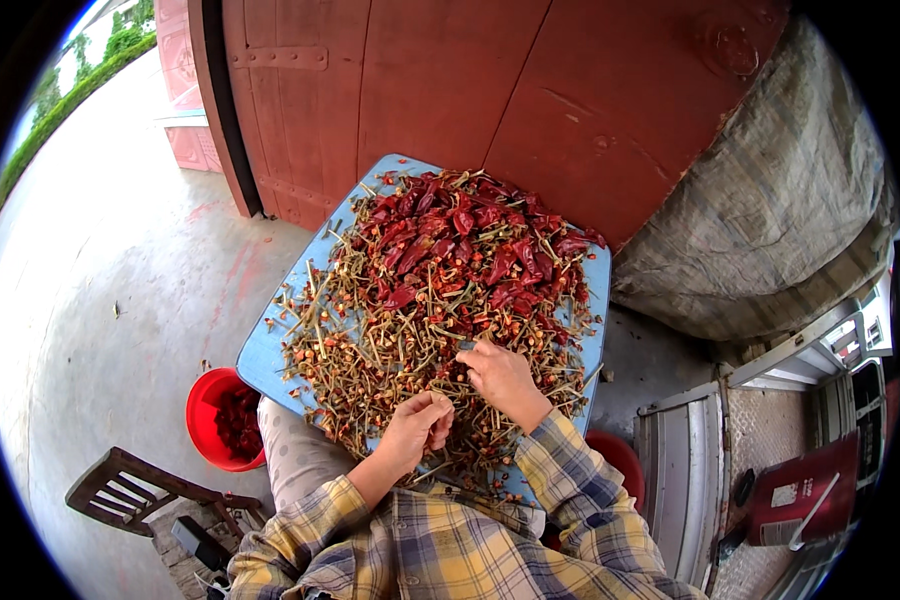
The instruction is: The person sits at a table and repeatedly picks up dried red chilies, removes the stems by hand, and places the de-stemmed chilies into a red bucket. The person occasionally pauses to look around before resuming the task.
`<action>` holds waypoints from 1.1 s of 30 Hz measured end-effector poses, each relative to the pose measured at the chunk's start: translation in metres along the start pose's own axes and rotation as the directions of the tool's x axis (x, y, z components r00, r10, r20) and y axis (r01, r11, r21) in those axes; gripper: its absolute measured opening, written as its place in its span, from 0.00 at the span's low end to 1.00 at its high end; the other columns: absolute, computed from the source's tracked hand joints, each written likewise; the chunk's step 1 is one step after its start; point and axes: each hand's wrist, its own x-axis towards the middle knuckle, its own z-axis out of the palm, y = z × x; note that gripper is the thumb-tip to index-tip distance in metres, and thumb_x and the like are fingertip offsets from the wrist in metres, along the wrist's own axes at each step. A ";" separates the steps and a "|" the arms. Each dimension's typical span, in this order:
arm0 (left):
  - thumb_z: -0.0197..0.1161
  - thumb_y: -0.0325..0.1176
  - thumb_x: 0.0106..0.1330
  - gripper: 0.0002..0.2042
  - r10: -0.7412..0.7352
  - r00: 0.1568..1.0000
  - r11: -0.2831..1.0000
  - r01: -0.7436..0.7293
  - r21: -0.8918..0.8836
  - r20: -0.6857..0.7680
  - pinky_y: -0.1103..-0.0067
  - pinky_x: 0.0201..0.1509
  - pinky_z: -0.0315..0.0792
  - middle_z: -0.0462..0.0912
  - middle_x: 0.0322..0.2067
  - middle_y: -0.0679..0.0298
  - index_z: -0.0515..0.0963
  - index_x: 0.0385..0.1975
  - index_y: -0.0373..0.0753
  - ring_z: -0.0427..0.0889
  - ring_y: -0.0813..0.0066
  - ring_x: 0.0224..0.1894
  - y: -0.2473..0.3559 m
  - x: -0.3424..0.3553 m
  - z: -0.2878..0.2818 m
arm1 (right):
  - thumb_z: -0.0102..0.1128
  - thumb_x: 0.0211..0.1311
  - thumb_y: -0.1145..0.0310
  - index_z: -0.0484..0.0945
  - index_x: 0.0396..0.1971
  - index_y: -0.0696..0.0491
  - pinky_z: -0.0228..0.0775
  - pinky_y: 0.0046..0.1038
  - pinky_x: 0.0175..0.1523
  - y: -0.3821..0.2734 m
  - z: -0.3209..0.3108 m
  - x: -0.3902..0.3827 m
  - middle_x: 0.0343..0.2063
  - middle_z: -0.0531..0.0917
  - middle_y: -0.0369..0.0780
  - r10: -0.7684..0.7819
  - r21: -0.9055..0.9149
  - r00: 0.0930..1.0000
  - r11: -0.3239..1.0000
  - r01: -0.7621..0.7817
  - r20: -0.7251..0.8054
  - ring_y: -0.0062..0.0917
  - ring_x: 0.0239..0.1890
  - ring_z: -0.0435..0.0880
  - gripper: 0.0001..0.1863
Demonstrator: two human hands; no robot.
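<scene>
A light blue table [270,350] carries a wide heap of dried chili stems and caps [370,340]. Dark red dried chili pods [460,220] lie thickest toward its far side. Over the near part of the heap, my left hand [415,432] is closed, thumb and fingertips pinched together; what sits between them is too small to name. Slightly farther off and to the right, my right hand [505,380] is closed as well. A small greyish thing shows at its fingertips, its kind unclear. Both hands are just above or touching the stems; I cannot tell which.
At the left of the table stands a red bucket [202,415] with dried chilies in it. A wooden chair [120,490] is at lower left. A red wooden door [430,90] rises behind the table. On the right are a draped tarp [760,200] and a dark red container [805,490].
</scene>
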 end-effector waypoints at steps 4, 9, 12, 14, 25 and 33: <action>0.56 0.33 0.69 0.06 0.009 1.000 1.000 -0.009 0.014 -0.006 0.82 0.22 0.57 0.70 0.22 0.68 0.72 0.30 0.41 0.64 0.81 0.20 -0.001 0.002 -0.002 | 0.63 0.53 0.72 0.80 0.42 0.45 0.73 0.34 0.33 0.003 -0.005 0.004 0.31 0.75 0.37 0.060 -0.048 0.998 0.997 -0.058 0.030 0.32 0.32 0.80 0.15; 0.56 0.32 0.68 0.06 -0.010 1.000 1.000 0.010 0.005 -0.010 0.82 0.22 0.58 0.71 0.23 0.68 0.73 0.30 0.41 0.65 0.81 0.20 -0.001 0.004 -0.001 | 0.65 0.53 0.71 0.80 0.41 0.46 0.71 0.35 0.30 0.009 -0.005 0.002 0.30 0.74 0.36 -0.001 0.005 1.000 1.000 0.001 -0.018 0.32 0.28 0.78 0.13; 0.57 0.32 0.68 0.05 -0.026 1.000 0.999 0.026 -0.039 0.009 0.82 0.22 0.58 0.72 0.23 0.68 0.73 0.29 0.41 0.66 0.81 0.20 0.000 0.004 -0.003 | 0.65 0.53 0.70 0.80 0.40 0.46 0.71 0.34 0.30 0.007 0.000 0.005 0.30 0.74 0.36 -0.051 0.054 0.998 0.997 0.050 0.022 0.31 0.29 0.78 0.12; 0.57 0.31 0.68 0.05 -0.035 0.999 0.996 0.036 -0.079 0.015 0.82 0.22 0.58 0.72 0.23 0.68 0.73 0.29 0.41 0.66 0.81 0.20 0.001 0.004 -0.003 | 0.64 0.53 0.69 0.80 0.39 0.46 0.70 0.33 0.29 0.004 0.001 0.007 0.30 0.74 0.35 -0.054 0.056 0.998 0.997 0.052 0.041 0.30 0.29 0.78 0.12; 0.54 0.32 0.69 0.04 -0.069 0.997 0.980 0.075 -0.185 0.039 0.80 0.25 0.63 0.74 0.25 0.67 0.73 0.32 0.41 0.70 0.79 0.23 0.004 0.003 -0.003 | 0.58 0.58 0.71 0.78 0.35 0.52 0.69 0.28 0.31 -0.003 -0.007 0.004 0.29 0.79 0.35 0.140 0.383 0.990 0.914 -0.130 0.003 0.24 0.26 0.77 0.05; 0.46 0.37 0.73 0.11 -0.108 0.993 0.968 0.092 -0.231 -0.057 0.79 0.30 0.71 0.76 0.29 0.64 0.73 0.36 0.37 0.75 0.75 0.28 0.003 0.006 0.003 | 0.57 0.65 0.66 0.79 0.39 0.56 0.69 0.23 0.35 -0.048 -0.042 -0.007 0.25 0.79 0.33 0.112 0.791 0.975 0.571 -0.220 0.191 0.15 0.27 0.75 0.09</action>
